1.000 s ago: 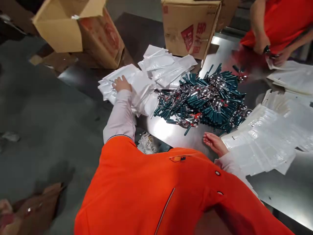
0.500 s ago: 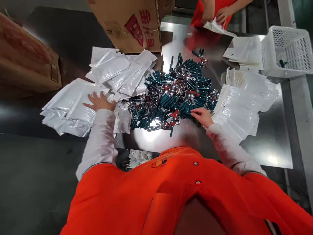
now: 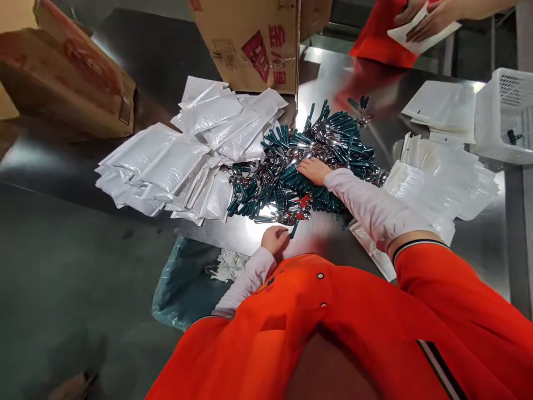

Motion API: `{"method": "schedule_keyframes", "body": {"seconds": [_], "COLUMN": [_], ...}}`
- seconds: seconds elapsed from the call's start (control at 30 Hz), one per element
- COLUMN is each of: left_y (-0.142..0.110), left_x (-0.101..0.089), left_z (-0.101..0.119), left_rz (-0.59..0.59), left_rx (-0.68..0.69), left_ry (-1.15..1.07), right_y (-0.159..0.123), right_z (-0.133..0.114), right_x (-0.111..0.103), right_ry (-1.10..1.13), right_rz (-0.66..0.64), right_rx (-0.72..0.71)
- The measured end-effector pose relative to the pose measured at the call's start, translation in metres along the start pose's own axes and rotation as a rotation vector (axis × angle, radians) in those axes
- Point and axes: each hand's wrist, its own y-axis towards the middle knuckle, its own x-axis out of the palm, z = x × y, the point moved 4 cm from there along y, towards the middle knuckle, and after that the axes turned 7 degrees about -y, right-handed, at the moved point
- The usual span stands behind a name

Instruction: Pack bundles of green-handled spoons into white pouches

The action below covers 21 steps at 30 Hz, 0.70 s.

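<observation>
A heap of teal-handled metal spoons [image 3: 287, 180] lies on the steel table [image 3: 478, 255]. My right hand [image 3: 313, 169] rests on top of the heap with its fingers stretched flat towards the left. My left hand [image 3: 273, 239] sits on the bare steel at the table's near edge. Its fingers are curled in, and it lies just below a few loose spoons [image 3: 287, 216]; I see nothing in it. A spread of white padded envelopes [image 3: 166, 161] lies left of the heap. Both my sleeves are pale under an orange vest.
Clear plastic bags [image 3: 437, 183] are stacked right of the spoons. A white plastic basket [image 3: 503, 116] stands at the far right. An open cardboard box [image 3: 250, 39] stands behind the heap and another [image 3: 62, 83] at the left. Another person's hands [image 3: 425, 19] hold a white envelope at the top right. A teal bag [image 3: 183, 283] hangs below the table edge.
My left hand has left the white envelopes and come back to the near table edge. My right hand has moved from the heap's near rim up onto its top.
</observation>
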Motion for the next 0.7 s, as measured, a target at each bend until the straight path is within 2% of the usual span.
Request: {"method": "schedule_keyframes", "body": {"seconds": [0.1, 0.2, 0.3, 0.43, 0.53, 0.6, 0.63, 0.7], "left_y": [0.002, 0.013, 0.022, 0.026, 0.022, 0.017, 0.014, 0.011], "left_x": [-0.003, -0.009, -0.016, -0.019, -0.019, -0.019, -0.019, -0.017], "left_z": [-0.005, 0.002, 0.008, 0.009, 0.01, 0.013, 0.015, 0.021], "left_rz": [0.021, 0.051, 0.119, 0.141, 0.156, 0.173, 0.178, 0.183], "left_rx": [-0.061, -0.047, -0.024, -0.05, -0.054, -0.039, -0.027, 0.0], "left_ry": [0.073, 0.141, 0.15, 0.103, 0.071, 0.051, 0.042, 0.019], "right_y": [0.0, 0.0, 0.001, 0.003, 0.004, 0.004, 0.005, 0.006], "right_z": [0.002, 0.0, -0.003, -0.002, 0.007, 0.015, 0.021, 0.038], "right_x": [0.001, 0.0, 0.0, 0.002, -0.002, -0.01, -0.016, -0.028], "right_ry": [-0.153, -0.245, -0.258, -0.211, -0.101, 0.07, 0.19, 0.478], "right_rz": [-0.06, -0.059, -0.014, -0.05, -0.056, -0.017, 0.015, 0.113], "right_rx": [-0.082, -0.174, -0.232, -0.262, -0.236, -0.211, -0.169, 0.031]}}
